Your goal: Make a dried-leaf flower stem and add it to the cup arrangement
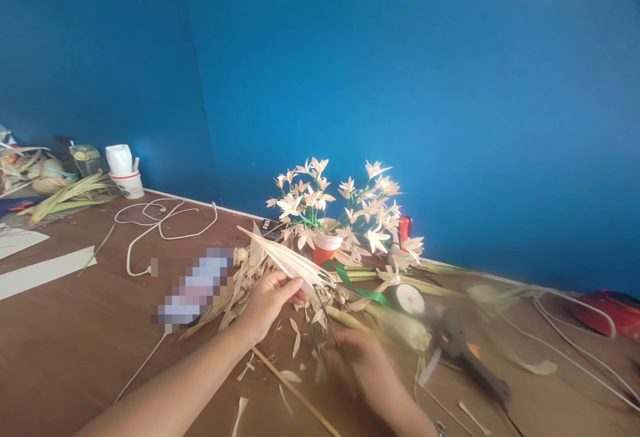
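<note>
My left hand [267, 300] is closed in a pinch on a long pale dried leaf strip [290, 260] that points up and to the left. Low in the view, my right hand [367, 367] is smeared by motion; it seems to grip thin dark scissors [327, 320] whose tips reach the leaf's lower end. Leaf cuttings [295, 344] lie scattered on the brown table [75, 337] around both hands. Just behind stands an orange paper cup [326, 248] filled with cream handmade flowers [340, 204] on green stems.
A black glue gun [467, 350] lies right of my right hand, with a green tape roll [409, 299] and white cables [565, 350] nearby. A white cable [160, 224], paper sheets [43, 270], a white cup [129, 180] and leaf piles [65, 197] sit at left. A blue wall [400, 104] backs the table.
</note>
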A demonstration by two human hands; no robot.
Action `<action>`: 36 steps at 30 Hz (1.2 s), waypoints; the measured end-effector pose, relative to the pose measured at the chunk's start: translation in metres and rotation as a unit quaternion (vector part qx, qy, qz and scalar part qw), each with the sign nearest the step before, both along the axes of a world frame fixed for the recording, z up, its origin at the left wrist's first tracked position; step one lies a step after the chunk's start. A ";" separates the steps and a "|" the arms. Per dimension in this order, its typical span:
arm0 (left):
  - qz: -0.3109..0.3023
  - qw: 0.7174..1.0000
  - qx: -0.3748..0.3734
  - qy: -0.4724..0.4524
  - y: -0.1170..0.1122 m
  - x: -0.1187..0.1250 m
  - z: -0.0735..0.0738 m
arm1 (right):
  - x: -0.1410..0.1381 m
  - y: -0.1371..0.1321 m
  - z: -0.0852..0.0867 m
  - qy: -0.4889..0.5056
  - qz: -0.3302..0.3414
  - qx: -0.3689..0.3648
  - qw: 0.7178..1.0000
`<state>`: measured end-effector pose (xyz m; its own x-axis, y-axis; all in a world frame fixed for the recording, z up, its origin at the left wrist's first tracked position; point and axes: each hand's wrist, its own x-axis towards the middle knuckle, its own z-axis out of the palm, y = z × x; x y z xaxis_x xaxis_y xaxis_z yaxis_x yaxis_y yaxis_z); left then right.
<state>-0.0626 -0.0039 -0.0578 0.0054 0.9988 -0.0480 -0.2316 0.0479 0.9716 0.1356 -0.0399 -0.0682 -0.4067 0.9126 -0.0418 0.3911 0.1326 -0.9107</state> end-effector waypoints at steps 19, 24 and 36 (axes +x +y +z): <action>-0.012 0.999 -0.027 0.024 0.001 -0.002 0.004 | -0.002 -0.002 0.011 -0.022 0.004 -0.014 1.000; -0.022 0.997 -0.011 0.068 0.004 -0.005 0.003 | -0.003 -0.002 0.014 -0.026 0.009 -0.031 0.999; -0.047 0.994 -0.003 0.098 0.007 -0.010 0.003 | -0.003 -0.003 0.020 -0.006 0.034 -0.074 0.997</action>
